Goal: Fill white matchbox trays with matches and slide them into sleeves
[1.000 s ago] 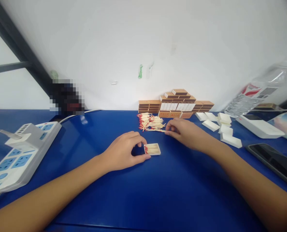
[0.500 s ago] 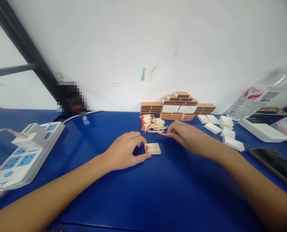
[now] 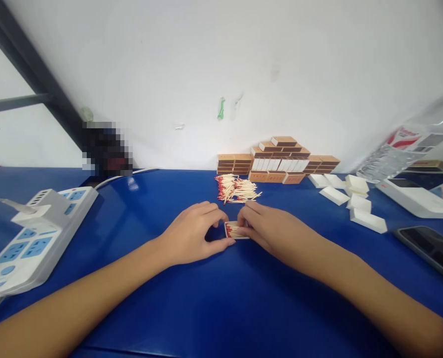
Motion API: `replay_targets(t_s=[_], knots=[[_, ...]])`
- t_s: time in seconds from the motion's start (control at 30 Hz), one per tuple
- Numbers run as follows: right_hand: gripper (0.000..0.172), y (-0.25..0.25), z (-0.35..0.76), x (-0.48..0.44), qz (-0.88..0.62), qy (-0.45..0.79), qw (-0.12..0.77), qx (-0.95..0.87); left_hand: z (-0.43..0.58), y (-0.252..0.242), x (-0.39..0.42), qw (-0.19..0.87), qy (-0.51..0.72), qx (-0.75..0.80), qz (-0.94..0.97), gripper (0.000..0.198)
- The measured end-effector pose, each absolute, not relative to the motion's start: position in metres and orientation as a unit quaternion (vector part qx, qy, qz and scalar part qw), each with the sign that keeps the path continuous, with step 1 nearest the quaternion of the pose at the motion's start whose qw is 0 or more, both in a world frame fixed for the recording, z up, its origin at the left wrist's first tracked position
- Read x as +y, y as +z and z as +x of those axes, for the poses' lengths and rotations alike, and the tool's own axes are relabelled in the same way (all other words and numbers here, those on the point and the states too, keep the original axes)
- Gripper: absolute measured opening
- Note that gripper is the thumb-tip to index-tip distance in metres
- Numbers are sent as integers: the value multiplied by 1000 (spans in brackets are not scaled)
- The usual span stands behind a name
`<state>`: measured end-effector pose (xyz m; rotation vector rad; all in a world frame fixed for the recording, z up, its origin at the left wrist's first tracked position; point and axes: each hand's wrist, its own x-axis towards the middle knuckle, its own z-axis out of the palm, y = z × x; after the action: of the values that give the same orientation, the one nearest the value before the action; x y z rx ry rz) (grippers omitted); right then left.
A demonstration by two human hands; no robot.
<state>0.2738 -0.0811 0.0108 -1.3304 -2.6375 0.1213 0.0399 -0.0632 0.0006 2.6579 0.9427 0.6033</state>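
Observation:
A small white matchbox tray with red-tipped matches in it lies on the blue table in front of me. My left hand curls round the tray's left end, thumb and fingers at its near and far corners. My right hand is over the tray's right part, its thumb and fingertips closed together at the matches; whether a match is between them is hidden. Just beyond the tray is a loose pile of matches, many with red heads to the left.
Stacked matchboxes stand against the wall. White trays lie to the right, near a phone, a white device and a plastic bottle. At the left is a power strip with cables.
My right hand has moved from the edge of the match pile toward me and left, onto the tray. My left hand has stayed at the tray. The view has shifted slightly.

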Motion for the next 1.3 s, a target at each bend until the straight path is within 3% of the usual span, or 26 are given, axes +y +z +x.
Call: replay_targets(t_s=[0.5, 0.83, 1.03, 1.3], knots=[[21, 31, 287, -82, -475, 217, 107, -846, 40, 2, -63, 123, 204, 324, 915, 30], [26, 23, 281, -78, -445, 249, 142, -848, 40, 0, -63, 109, 205, 321, 918, 32], [16, 2, 299, -51, -526, 107, 260, -803, 40, 3, -65, 95, 267, 318, 905, 28], [20, -9, 307, -30, -551, 108, 213, -800, 38, 0, -64, 136, 200, 354, 904, 31]])
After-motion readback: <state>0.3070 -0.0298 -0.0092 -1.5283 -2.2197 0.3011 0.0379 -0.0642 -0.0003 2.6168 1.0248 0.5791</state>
